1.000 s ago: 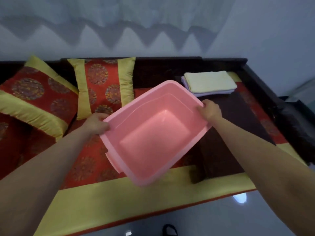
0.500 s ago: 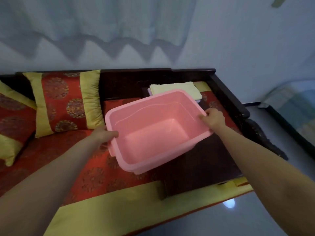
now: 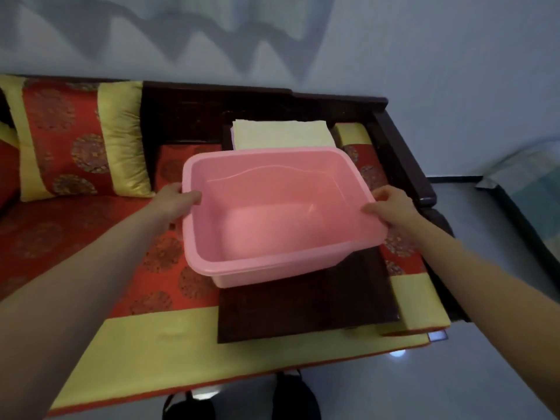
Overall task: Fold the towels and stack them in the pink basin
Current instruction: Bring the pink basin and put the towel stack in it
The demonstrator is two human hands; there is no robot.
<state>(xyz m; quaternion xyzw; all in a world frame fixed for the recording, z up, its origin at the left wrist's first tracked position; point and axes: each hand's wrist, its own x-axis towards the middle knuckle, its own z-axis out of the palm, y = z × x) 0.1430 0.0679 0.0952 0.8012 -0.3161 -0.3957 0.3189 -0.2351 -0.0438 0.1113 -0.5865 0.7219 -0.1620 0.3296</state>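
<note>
My left hand [image 3: 174, 201] and right hand [image 3: 391, 207] clamp the empty basin's [image 3: 272, 262] rim; I should set it level, towels [image 3: 281, 134] just beyond my fingers.

You're over a dark wooden bench [image 3: 403, 153], red-and-yellow cushion [image 3: 91, 237] on it, dark board [image 3: 303, 307] on top, pillow [image 3: 78, 137] at back, folded towels [image 3: 281, 134] behind.

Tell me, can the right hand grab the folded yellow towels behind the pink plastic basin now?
Probably not yet. The right hand grips the pink plastic basin, which sits between it and the folded yellow towels. It must let go first.
</note>
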